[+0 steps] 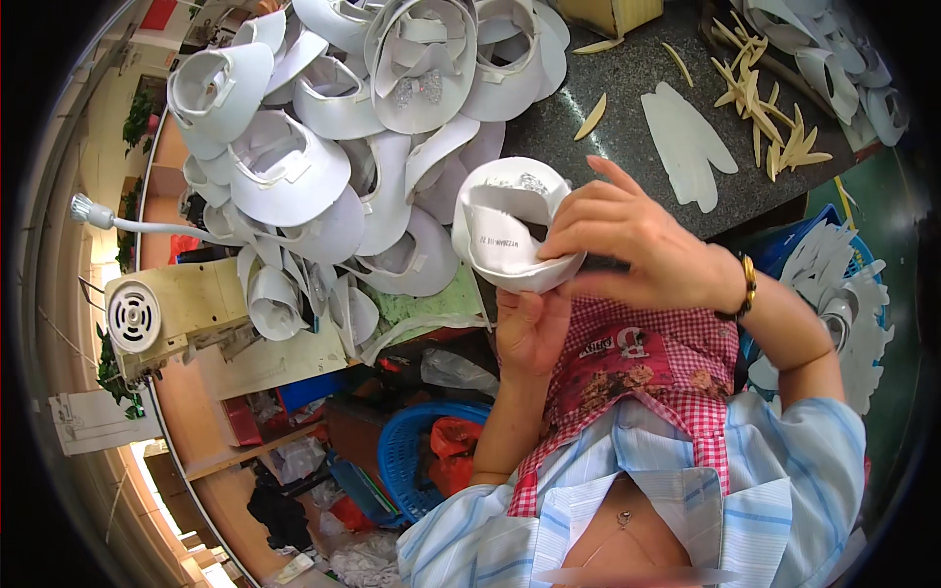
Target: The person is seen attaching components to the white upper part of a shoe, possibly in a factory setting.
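Observation:
In front of my chest I hold a white shoe upper [495, 240] with a silvery glitter decoration on its far side and dark print on its inner lining. My left hand [534, 331] grips its lower edge from beneath, with the thumb pressed against it. Fingers of my right hand [632, 230] are bent over the right rim and reach into the opening, closed on that edge. To the left lies a heap of similar white shoe uppers [289, 171]. One of them carries a glittery bow [420, 90].
A dark speckled table [627, 73] bears flat white sole-shaped pieces [686, 142] and many curved tan strips [760, 103]. A cream sewing machine [186, 304] and bendable lamp [93, 211] stand left. A blue basket [397, 441] is below; white cut pieces [828, 269] fill another at right.

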